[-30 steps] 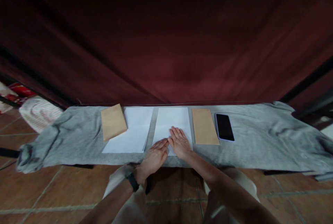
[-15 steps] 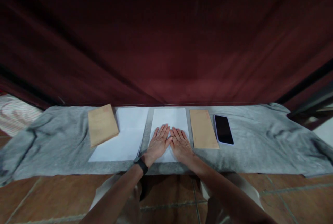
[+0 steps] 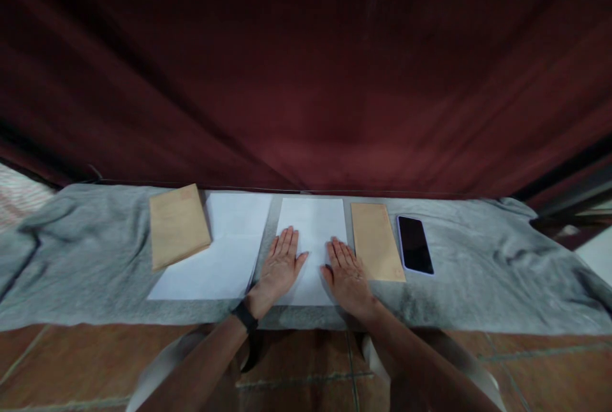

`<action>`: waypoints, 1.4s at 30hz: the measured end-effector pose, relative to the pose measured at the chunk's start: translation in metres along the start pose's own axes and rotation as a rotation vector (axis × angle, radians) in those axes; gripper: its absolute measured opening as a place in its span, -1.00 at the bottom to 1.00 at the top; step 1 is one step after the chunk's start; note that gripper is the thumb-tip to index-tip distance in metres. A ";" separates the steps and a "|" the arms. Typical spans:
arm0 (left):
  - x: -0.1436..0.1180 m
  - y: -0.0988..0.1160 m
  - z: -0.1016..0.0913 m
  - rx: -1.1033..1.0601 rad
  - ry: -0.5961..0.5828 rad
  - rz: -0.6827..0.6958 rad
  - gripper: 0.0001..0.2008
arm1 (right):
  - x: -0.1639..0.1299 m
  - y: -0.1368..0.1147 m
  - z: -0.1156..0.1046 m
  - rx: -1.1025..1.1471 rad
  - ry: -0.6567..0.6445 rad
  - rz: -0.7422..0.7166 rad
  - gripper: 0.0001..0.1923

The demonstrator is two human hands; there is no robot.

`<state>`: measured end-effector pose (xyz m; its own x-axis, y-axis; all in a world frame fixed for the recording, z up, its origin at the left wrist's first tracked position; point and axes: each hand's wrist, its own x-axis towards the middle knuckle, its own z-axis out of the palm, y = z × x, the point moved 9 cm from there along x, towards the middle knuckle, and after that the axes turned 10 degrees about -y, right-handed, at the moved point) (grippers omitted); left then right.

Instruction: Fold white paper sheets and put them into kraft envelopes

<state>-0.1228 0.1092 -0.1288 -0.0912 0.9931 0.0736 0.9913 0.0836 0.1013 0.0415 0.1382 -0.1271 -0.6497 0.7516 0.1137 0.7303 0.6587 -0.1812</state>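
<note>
Both hands, left hand [image 3: 280,263] and right hand [image 3: 347,270], apparently slid apart toward sheet [image 3: 312,224] edges.

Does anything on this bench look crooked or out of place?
Only the left brown envelope: it lies tilted, overlapping the corner of the left white sheets. The right envelope, phone and middle sheet lie straight. Grey cloth is rumpled.

A dark phone [image 3: 415,244] lies on the grey cloth [image 3: 478,259], two brown envelopes [image 3: 178,225] apart, before a maroon curtain [image 3: 306,80].
</note>
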 end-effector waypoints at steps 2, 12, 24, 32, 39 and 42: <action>-0.001 -0.002 -0.001 -0.004 0.011 -0.003 -0.31 | -0.004 0.002 -0.003 -0.006 -0.001 0.004 -0.40; 0.004 -0.009 -0.006 -0.014 -0.039 0.110 -0.38 | -0.049 -0.050 -0.012 0.092 -0.186 -0.456 -0.26; 0.013 -0.019 -0.011 -0.057 -0.100 0.113 -0.47 | -0.051 -0.054 -0.026 0.052 -0.245 -0.529 -0.47; 0.014 -0.016 -0.021 -0.109 -0.140 0.090 -0.51 | -0.051 -0.047 -0.030 -0.048 -0.246 -0.550 -0.47; 0.016 -0.023 -0.021 -0.191 -0.154 0.089 -0.53 | -0.040 -0.023 -0.024 0.033 -0.407 -0.424 -0.40; 0.015 -0.028 -0.019 -0.238 -0.172 0.103 -0.52 | -0.033 -0.008 -0.025 0.073 -0.494 -0.350 -0.38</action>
<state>-0.1535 0.1206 -0.1117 0.0460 0.9964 -0.0712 0.9428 -0.0197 0.3327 0.0622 0.1089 -0.1054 -0.8824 0.3747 -0.2845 0.4508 0.8466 -0.2831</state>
